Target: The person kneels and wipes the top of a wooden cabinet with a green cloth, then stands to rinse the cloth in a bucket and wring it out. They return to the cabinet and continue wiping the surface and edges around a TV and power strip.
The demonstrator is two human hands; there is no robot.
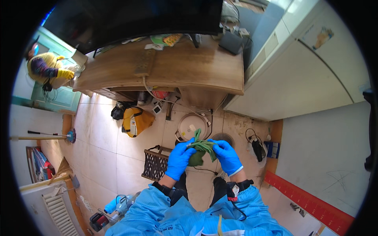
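Observation:
My left hand (pixel 179 160) and my right hand (pixel 226 156), both in blue gloves, hold a bunched green cloth (pixel 197 158) between them in front of my body. One twisted end of the cloth sticks up between the hands, and a flap hangs below. Beyond it on the tiled floor (pixel 133 165) sits a round pinkish appliance (pixel 189 126) with a cable around its side. To the left of my left hand stands a brown lattice-sided rack or stool (pixel 155 165), partly hidden by my forearm.
A wooden desk (pixel 195 65) carries a large dark screen (pixel 133 20) and a power strip (pixel 144 63). A yellow bag (pixel 138 121) lies on the floor. A refrigerator (pixel 295 79) stands right. Another person (pixel 48 70) in yellow gloves is at the far left. A vacuum cleaner (pixel 121 206) lies lower left.

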